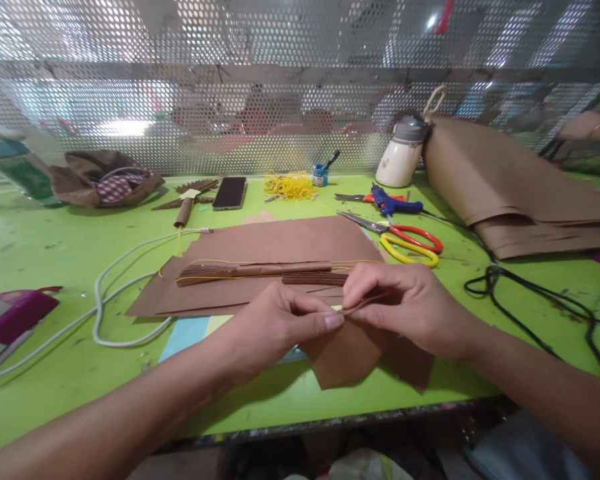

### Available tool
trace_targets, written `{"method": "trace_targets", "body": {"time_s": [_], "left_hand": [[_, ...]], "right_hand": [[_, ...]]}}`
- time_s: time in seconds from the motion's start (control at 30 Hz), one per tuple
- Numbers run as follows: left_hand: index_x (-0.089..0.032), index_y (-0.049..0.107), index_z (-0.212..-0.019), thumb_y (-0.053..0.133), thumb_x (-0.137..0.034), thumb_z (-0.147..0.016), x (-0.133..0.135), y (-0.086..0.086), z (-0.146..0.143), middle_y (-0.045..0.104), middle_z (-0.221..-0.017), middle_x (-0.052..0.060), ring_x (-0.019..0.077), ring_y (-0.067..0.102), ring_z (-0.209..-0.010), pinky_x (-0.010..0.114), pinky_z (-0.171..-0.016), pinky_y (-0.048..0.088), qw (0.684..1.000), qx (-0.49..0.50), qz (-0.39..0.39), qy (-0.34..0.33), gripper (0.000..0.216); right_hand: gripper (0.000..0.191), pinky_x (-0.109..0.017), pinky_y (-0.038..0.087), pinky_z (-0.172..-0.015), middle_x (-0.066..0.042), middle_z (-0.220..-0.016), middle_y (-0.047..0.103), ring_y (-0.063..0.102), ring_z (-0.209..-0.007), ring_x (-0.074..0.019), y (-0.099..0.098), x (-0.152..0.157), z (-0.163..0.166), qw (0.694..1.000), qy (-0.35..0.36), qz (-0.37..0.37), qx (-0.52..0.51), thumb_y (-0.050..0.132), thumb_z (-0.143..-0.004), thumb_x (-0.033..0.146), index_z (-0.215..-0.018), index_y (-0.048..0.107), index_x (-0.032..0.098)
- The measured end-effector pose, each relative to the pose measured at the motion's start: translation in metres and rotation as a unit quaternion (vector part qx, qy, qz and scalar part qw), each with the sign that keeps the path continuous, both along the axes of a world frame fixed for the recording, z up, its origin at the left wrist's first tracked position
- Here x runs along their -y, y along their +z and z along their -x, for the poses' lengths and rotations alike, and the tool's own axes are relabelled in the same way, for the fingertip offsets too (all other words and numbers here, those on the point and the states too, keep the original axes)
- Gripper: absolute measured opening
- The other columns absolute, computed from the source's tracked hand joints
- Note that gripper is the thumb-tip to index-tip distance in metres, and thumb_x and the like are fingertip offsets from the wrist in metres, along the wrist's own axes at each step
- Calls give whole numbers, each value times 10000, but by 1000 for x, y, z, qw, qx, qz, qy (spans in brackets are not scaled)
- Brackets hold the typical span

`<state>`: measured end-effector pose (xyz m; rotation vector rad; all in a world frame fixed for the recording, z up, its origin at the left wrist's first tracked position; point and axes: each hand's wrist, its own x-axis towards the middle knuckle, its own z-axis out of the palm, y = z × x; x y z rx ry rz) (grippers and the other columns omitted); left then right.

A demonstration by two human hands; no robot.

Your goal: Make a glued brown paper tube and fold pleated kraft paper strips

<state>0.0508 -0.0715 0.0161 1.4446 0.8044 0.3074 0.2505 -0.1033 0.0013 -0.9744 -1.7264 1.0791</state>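
Observation:
Between both hands is a piece of brown paper (350,357), hanging just above the table's front edge with its top edge pinched. My left hand (285,320) is closed on that edge, thumb and fingers pressed together. On the other side my right hand (405,303) pinches a fold of the same paper. Behind them lie brown paper sheets (285,237). On these rest a rolled paper strip (260,270) with yellow string and a pleated paper stack (313,278), partly hidden by my right hand.
Red-and-yellow scissors (413,243) and a blue glue gun (393,201) lie right of the sheets; its black cord (530,293) trails rightward. A phone (230,193), yellow string (290,187) and white cable (100,313) are also there. Folded brown paper (510,173) stands beside a white bottle (399,157).

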Motion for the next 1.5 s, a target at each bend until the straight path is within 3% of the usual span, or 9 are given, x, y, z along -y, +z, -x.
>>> {"method": "trace_targets", "body": {"time_s": [0.37,0.73,1.27,1.5], "left_hand": [[-87,604,-686,560,-362,-847,2,-2,0,374,-620,-26,83,289,-599,237,-542,218,999,-12,-43,-28,321],[-91,588,-675,546,-303,-856,5,5,2,430,-609,-21,75,354,-584,203,-529,285,996,6,-79,-31,282],[-110,525,-627,519,-352,-869,5,7,5,374,-593,-28,76,338,-571,202,-512,286,993,0,-111,-36,343],[-118,505,-610,532,-322,-863,3,6,6,400,-597,-23,83,371,-583,198,-522,314,995,17,-98,-13,326]], "right_hand": [[57,-170,454,-625,-5,-761,680,592,-699,-85,5,-2,-1,989,0,145,-3,705,-745,174,-797,703,152],[19,-189,372,-536,0,-674,637,512,-615,-75,9,-2,-10,993,-2,117,-25,723,-728,159,-741,736,163],[61,-196,441,-607,-20,-771,702,600,-712,-101,6,-5,-23,994,-5,96,-50,748,-742,215,-799,771,219],[101,-240,476,-615,-40,-806,708,613,-725,-138,6,-8,-28,989,-59,108,-85,781,-694,217,-793,766,202]]}}
